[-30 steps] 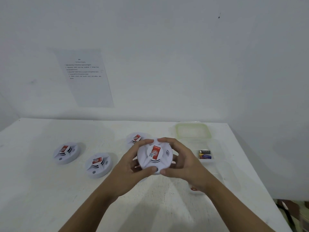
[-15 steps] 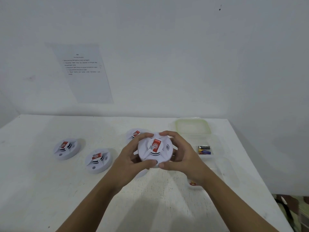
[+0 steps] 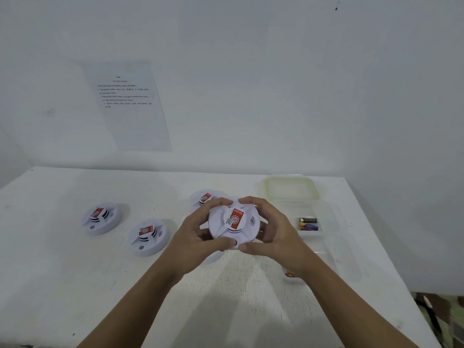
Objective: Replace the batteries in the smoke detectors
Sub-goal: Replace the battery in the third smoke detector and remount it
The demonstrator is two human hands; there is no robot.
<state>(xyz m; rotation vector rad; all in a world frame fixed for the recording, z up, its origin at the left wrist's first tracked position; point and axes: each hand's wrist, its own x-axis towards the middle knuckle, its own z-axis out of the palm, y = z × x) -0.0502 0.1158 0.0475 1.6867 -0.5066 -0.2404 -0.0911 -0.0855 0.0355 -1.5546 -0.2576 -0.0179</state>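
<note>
White round plastic smoke detector (image 3: 241, 234), red label (image 3: 237, 217)

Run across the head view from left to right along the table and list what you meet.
far-left smoke detector → second smoke detector → left hand → held smoke detector → right hand → batteries in the clear container. The detector behind the left hand overlaps it, so it is left out.

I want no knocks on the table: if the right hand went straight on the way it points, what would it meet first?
The right hand points up-left, into the held detector it grips; beyond that, probably the rear detector on the table, depth unclear.
</note>
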